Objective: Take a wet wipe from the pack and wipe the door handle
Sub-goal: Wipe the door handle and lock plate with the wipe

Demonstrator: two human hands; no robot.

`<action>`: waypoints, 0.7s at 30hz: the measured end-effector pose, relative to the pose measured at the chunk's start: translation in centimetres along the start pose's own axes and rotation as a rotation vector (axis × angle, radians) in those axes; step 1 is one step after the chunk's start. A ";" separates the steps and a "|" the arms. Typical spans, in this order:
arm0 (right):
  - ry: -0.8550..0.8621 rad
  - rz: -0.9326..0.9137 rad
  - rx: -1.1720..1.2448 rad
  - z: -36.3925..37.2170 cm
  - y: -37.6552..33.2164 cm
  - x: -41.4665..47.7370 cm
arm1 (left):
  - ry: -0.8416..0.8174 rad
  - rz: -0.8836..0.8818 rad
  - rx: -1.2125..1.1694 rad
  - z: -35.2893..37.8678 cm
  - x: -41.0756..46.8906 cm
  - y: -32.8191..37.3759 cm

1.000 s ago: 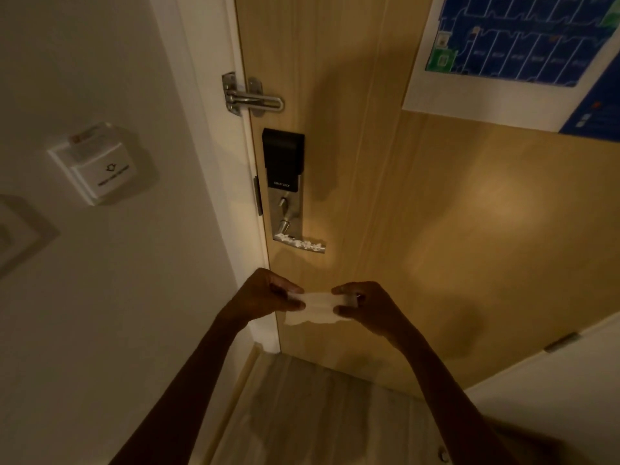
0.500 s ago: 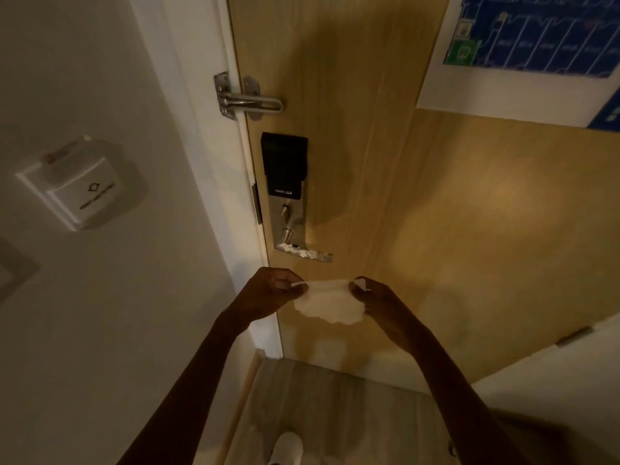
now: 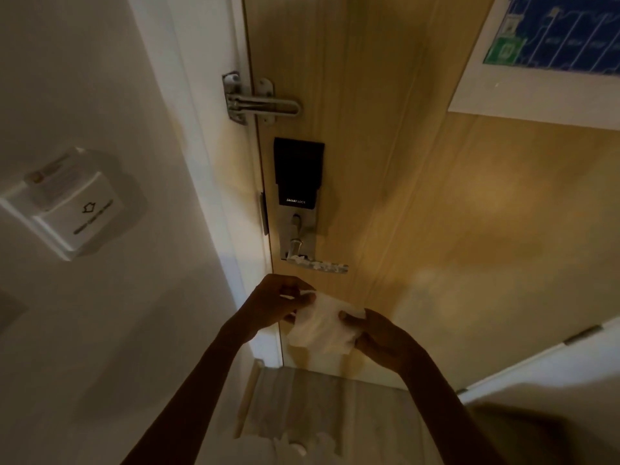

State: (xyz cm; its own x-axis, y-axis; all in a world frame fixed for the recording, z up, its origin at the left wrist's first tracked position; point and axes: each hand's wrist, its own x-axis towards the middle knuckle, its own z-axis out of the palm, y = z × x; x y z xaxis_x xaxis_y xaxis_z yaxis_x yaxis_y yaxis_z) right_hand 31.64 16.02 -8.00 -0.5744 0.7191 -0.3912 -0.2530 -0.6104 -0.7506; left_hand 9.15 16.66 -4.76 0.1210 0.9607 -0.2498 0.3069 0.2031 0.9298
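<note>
- Left hand (image 3: 275,305) and right hand (image 3: 379,340) each pinch a top corner of the wipe (image 3: 322,330).
- Handle (image 3: 317,263), above, seems white-flecked.

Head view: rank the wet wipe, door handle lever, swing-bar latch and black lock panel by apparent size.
1. wet wipe, though nearest the camera
2. black lock panel
3. swing-bar latch
4. door handle lever
Wipe and panel look close; so do the last two.
</note>
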 end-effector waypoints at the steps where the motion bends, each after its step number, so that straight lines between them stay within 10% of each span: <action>1: 0.027 0.005 -0.013 -0.1 0.1 0.0 | 0.004 0.007 0.005 -0.2 0.1 0.0; 14: 0.404 -0.338 -0.118 1.3 -3.9 -2.7 | 0.126 0.047 -0.180 -4.5 1.9 -0.4; 21: 0.675 -0.724 -0.803 4.1 -8.0 -0.6 | 0.296 0.060 -0.099 -6.2 6.0 -1.6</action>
State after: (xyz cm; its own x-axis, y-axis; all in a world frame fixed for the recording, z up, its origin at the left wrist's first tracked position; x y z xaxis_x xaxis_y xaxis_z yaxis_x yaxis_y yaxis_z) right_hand 30.79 19.14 0.44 0.0647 0.9720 0.2261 0.3348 0.1923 -0.9225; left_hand 3.57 23.27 -6.06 -0.1483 0.9820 -0.1172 0.2122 0.1474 0.9661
